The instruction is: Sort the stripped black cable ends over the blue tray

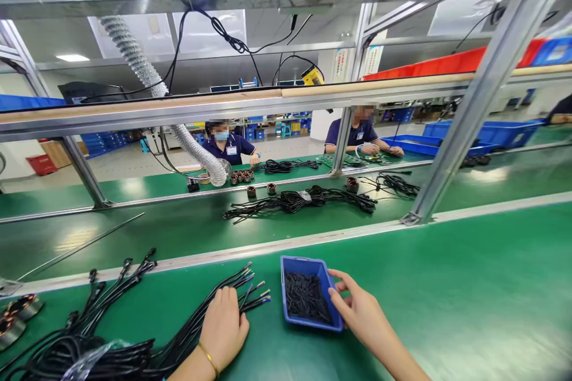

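Observation:
My left hand (224,327), with a thin gold bracelet at the wrist, lies over a bundle of black cables (179,339), its fingers curled onto them near the coloured wire ends. To its right sits a blue tray (313,326) of small black pieces (307,297). My right hand (355,303) is at the tray's right edge, its thumb and fingers apart and touching or close to the rim.
Copper-wound rings (12,327) lie at the far left. Beyond a metal rail (277,246), more black cables (304,199) rest on a green surface. A slanted metal post (473,95) rises at the right. Two people sit across the bench.

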Tool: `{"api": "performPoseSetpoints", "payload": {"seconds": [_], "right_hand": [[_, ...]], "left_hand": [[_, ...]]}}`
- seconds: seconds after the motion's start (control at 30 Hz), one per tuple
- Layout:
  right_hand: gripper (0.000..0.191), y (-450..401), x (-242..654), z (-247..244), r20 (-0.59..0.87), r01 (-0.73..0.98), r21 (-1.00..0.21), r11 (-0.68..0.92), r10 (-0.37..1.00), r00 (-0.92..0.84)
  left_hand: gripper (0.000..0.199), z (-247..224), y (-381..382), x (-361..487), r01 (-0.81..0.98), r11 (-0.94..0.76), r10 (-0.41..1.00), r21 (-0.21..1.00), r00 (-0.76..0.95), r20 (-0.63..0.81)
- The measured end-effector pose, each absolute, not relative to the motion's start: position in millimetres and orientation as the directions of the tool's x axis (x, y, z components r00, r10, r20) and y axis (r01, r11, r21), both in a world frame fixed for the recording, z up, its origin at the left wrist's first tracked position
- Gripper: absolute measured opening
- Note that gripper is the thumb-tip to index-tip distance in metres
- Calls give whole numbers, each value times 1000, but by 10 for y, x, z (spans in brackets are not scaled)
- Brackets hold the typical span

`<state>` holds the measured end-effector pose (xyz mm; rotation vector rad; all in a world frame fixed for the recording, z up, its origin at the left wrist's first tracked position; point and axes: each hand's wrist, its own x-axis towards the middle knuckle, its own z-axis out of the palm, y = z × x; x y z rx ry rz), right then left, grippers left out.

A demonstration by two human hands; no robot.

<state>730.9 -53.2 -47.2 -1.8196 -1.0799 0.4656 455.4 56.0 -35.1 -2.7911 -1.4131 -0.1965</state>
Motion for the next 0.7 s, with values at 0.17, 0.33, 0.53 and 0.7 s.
{"api": "performPoseSetpoints", "payload": {"seconds": [0.17, 0.33, 0.53, 0.7], "right_hand": [[44, -563, 7294, -387, 114, 449, -881, -151, 851, 512], [43, -598, 7285, -347, 112, 476, -867, -148, 872, 476], [38, -567, 7004, -432, 88, 497, -855, -151, 901, 425], [37, -400, 6529, -345, 66, 634, -760, -145, 953, 296]], "left_hand": [[24, -271, 623, 4683, 797, -597, 802, 90, 589, 103], [22, -294, 623, 4728, 802, -553, 830, 226, 555, 60], [41, 84, 529, 4548, 519, -375, 846, 768, 530, 55], [56, 367, 418, 4425, 79, 226, 702, 971, 677, -219]]}}
